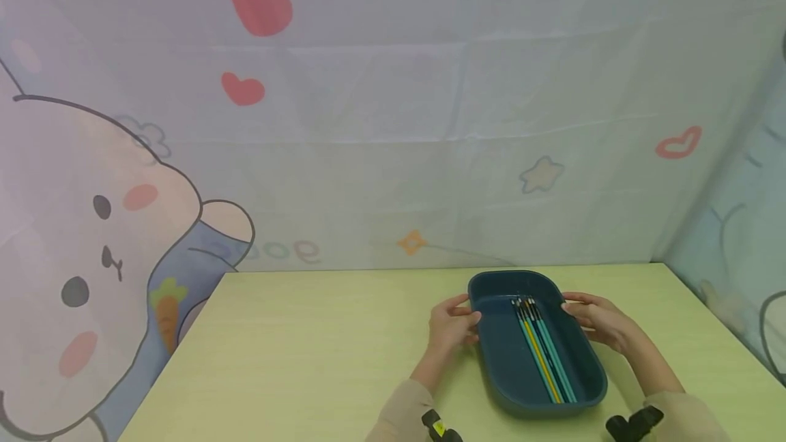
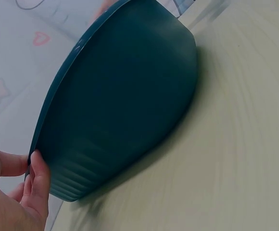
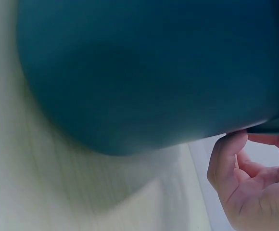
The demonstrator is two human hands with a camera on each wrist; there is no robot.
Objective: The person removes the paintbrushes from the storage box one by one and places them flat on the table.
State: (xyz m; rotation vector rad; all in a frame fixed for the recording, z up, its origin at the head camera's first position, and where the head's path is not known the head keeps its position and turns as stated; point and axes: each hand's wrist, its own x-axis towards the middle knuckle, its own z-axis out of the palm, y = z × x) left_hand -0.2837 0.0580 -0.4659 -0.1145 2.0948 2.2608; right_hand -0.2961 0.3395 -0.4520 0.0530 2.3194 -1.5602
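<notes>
A dark teal rectangular tray (image 1: 503, 360) with rounded corners is held between both hands at the right part of the table. Inside it lie several thin paintbrushes (image 1: 543, 353), most with light teal handles and one yellow, side by side with their tips pointing away. My left hand (image 1: 451, 326) pinches the tray's left rim between thumb and fingers. On the opposite rim, my right hand (image 1: 598, 319) grips with thumb over the edge and fingers beneath. Both wrist views show the outer wall of the tray (image 2: 120, 91) close over the table, casting a shadow.
The pale yellow table (image 1: 295, 346) extends to the left of the tray. Behind it hangs a cloth backdrop (image 1: 381, 108) printed with hearts and a cartoon animal, and another printed cloth (image 1: 746, 224) lines the right side.
</notes>
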